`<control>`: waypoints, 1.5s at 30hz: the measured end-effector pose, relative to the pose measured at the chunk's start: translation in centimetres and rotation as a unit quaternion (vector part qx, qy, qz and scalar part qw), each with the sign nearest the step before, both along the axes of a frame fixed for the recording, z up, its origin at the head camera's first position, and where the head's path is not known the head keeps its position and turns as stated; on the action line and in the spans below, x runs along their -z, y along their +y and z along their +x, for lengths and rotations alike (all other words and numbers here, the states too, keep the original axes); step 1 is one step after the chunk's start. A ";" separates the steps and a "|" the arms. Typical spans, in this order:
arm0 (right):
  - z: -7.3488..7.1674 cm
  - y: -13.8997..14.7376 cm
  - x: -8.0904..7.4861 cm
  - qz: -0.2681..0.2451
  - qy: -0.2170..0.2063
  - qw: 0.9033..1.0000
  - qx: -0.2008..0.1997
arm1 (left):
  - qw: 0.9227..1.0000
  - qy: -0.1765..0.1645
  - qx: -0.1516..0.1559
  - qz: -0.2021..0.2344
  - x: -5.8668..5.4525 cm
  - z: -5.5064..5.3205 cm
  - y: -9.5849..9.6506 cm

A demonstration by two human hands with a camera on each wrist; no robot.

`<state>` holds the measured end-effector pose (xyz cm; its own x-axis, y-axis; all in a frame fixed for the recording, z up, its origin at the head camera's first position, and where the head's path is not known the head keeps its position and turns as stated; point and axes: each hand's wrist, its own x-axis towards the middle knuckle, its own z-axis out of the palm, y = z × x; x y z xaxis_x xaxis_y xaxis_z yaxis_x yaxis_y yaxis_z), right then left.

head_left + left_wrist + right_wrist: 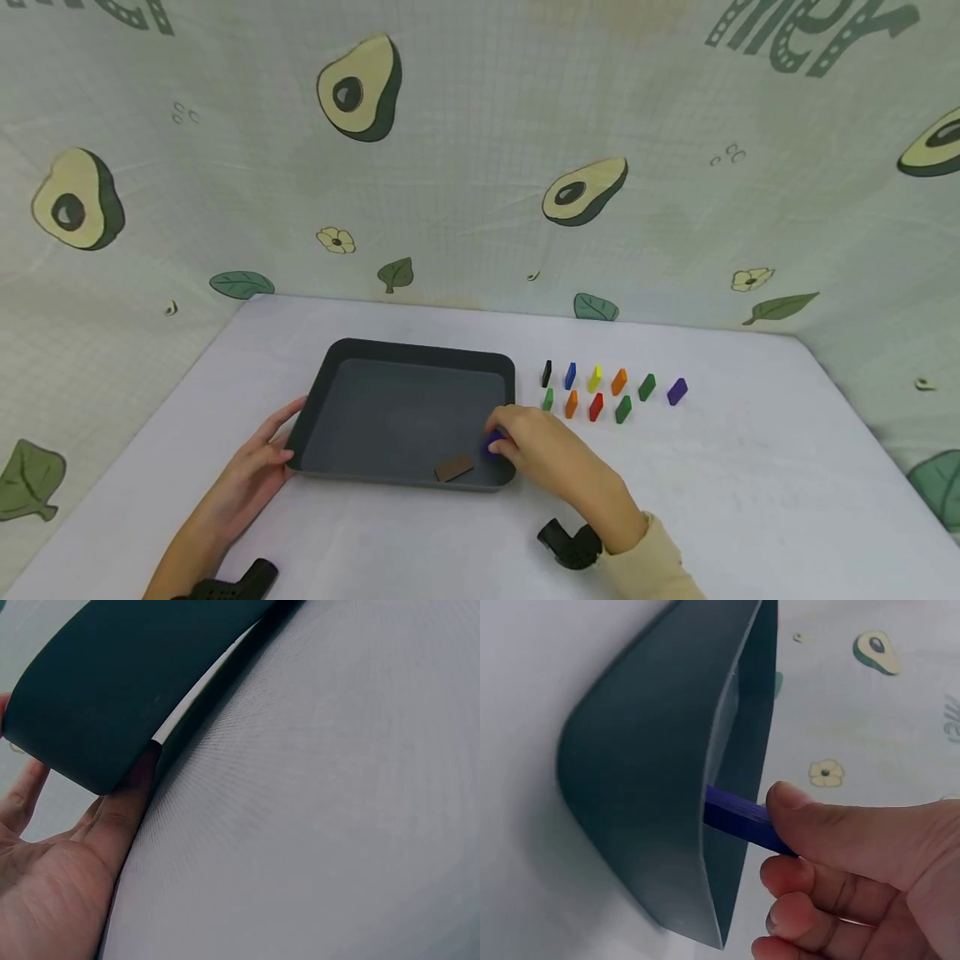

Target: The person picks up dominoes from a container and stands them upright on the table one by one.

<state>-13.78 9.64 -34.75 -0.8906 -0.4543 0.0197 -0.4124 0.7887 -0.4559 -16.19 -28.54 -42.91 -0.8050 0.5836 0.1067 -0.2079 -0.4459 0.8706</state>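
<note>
A dark grey rectangular tray (405, 358) lies on the white table. My left hand (258, 471) grips its near left corner, the thumb at the rim; in the left wrist view, fingers (124, 817) reach under the tray's edge. Over the tray's right end, my right hand (543, 446) pinches a small purple-blue block (739, 817) between thumb and fingertips. One end of that block is hidden behind the tray wall (637, 772) in the right wrist view. A brown block (453, 468) lies flat on the tray floor, left of the right hand.
Two rows of small coloured blocks stand right of the tray, among them a black block (547, 373), a yellow block (595, 379), a red block (596, 407) and a purple block (677, 392). A patterned cloth (465, 167) hangs behind the table (750, 467).
</note>
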 end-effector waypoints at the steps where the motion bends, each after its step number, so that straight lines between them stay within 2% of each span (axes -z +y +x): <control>1: 0.0 0.1 -0.1 0.000 -0.003 1.000 0.004 | 1.000 0.000 0.000 0.001 0.0 0.0 0.0; 11: 0.1 1.5 -1.4 0.000 -0.023 0.999 0.045 | 1.000 0.002 0.000 0.000 -0.1 0.0 0.0; 19: -0.1 3.1 -2.2 -0.029 -0.035 0.997 0.065 | 1.000 0.002 0.006 0.011 0.0 -0.1 -0.1; 32: 0.0 6.3 -3.6 -0.032 0.015 0.997 0.075 | 1.000 0.005 0.006 0.012 0.0 -0.1 -0.1; 45: 0.2 8.8 -4.6 -0.020 0.033 0.991 0.131 | 1.000 0.004 -0.003 0.001 -0.1 0.0 0.0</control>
<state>-13.56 18.47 -30.17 -0.9742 -0.2045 0.0959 -0.2254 0.8546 -0.4678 -16.15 -28.57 -42.78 -0.8073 0.5788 0.1150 -0.1980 -0.4492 0.8712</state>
